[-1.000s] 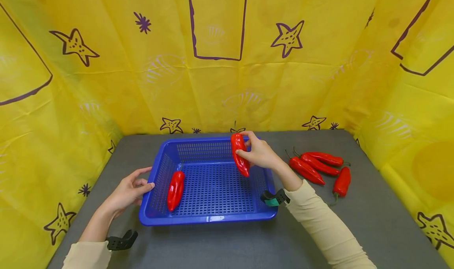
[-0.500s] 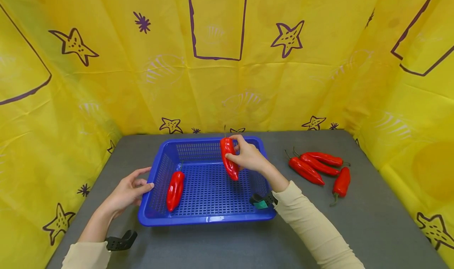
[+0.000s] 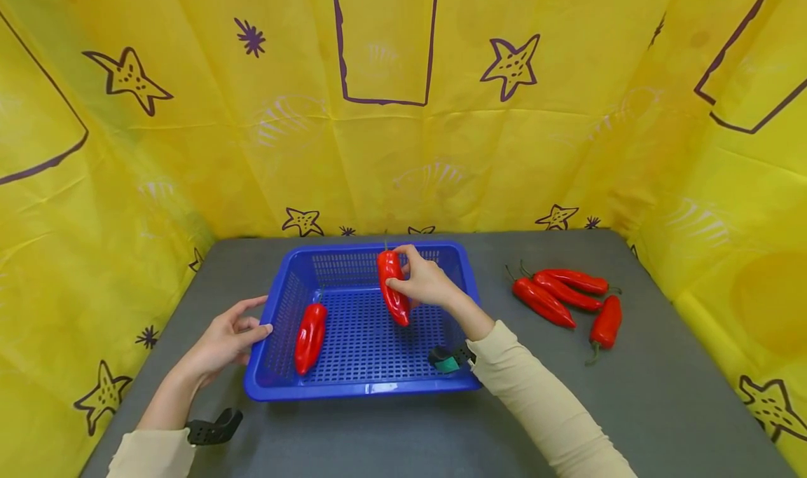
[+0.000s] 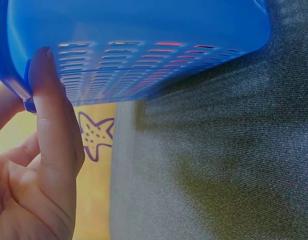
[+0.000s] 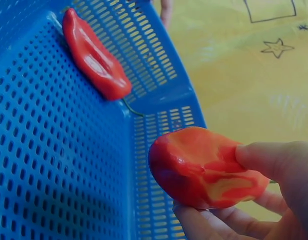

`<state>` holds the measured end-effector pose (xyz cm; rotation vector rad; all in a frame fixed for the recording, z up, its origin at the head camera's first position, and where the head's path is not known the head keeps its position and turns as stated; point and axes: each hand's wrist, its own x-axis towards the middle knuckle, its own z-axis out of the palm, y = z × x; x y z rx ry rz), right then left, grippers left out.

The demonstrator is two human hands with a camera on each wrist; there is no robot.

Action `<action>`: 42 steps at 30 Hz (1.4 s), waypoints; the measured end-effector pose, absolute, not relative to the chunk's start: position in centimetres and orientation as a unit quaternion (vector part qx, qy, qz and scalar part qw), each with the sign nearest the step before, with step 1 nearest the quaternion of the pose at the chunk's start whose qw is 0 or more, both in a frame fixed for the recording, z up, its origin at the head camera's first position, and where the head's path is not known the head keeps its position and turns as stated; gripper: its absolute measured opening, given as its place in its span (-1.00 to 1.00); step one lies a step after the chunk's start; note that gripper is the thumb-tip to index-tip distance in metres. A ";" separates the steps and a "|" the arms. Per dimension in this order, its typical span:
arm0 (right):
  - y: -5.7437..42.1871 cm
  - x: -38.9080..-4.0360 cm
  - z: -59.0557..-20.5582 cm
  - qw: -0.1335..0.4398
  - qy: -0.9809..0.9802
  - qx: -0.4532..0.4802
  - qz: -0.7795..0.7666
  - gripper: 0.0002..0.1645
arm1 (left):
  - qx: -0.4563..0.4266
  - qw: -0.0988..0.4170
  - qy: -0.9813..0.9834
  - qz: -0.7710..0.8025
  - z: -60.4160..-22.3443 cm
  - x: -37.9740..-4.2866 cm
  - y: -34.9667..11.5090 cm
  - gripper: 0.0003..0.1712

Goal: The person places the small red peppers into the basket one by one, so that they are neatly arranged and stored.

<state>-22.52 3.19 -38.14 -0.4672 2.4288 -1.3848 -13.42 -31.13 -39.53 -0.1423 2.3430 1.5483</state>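
Note:
My right hand (image 3: pixel 424 279) grips a glossy red pepper (image 3: pixel 394 289) between thumb and fingers, stem up and tip down, over the blue plastic basket (image 3: pixel 315 392). In the right wrist view this held pepper (image 5: pixel 198 167) overlaps the basket's slotted wall. Another red pepper (image 3: pixel 310 338) lies inside along the basket's left side, its thin green stem toward the back. At the left end of the basket, my left hand (image 3: pixel 223 338) pinches the rim; the left wrist view shows the thumb (image 4: pixel 49 100) against the outer wall.
Several more red peppers lie on the grey tabletop right of the basket: a cluster (image 3: pixel 561 292) and a single pepper (image 3: pixel 607 324) nearer the front. A yellow cloth (image 3: pixel 391 162) printed with starfish hangs behind and along both sides of the table (image 3: pixel 403 436).
My right hand has carried the pepper leftward and slightly down, from the basket's right end toward its middle. The left hand stays at the rim.

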 end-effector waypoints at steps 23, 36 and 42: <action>0.0 -22.5 -39.8 0.190 0.854 -0.171 -0.453 -0.31 | -0.047 0.167 0.822 0.542 -39.4 -13.4 -31.1 -0.12; -1.5 -22.5 -40.9 0.203 0.851 -0.173 -0.453 -0.34 | -0.047 0.169 0.820 0.545 -39.5 -13.5 -31.2 -0.12; -2.3 -22.6 -41.5 0.227 0.840 -0.156 -0.468 -0.35 | -0.046 0.168 0.822 0.542 -39.4 -13.4 -31.1 -0.11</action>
